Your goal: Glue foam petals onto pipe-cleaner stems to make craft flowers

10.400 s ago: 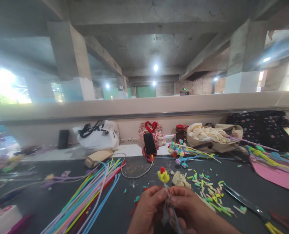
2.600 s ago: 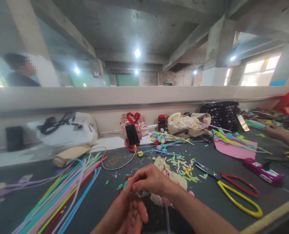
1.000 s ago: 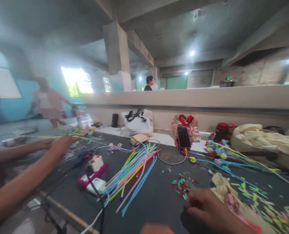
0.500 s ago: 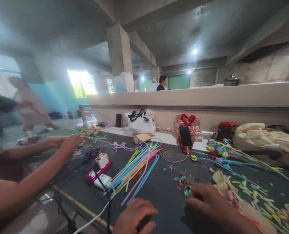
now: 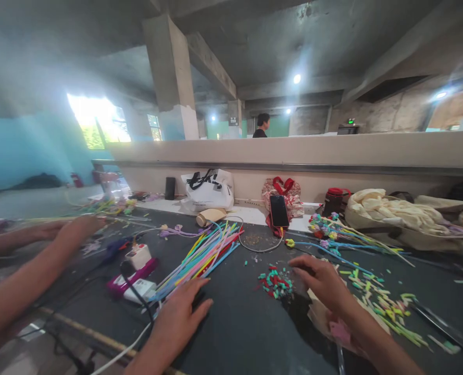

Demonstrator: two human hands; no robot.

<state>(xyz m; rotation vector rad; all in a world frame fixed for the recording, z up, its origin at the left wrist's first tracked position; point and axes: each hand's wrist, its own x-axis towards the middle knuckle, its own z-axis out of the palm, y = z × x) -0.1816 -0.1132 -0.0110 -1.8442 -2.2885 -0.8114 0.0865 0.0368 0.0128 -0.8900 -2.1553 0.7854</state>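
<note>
Head view: pipe-cleaner bundle [image 5: 208, 252] slants near-left to far-right beside left hand [image 5: 178, 315]; it and right hand [image 5: 325, 284] have fingers apart.

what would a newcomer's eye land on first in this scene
Probably the bundle of bright, many-coloured stems fanned across the dark table, just beyond the person's left hand. Next might come the small pile of red and teal snippets beside the right hand, then the phone propped upright before a red-patterned bag.
</note>
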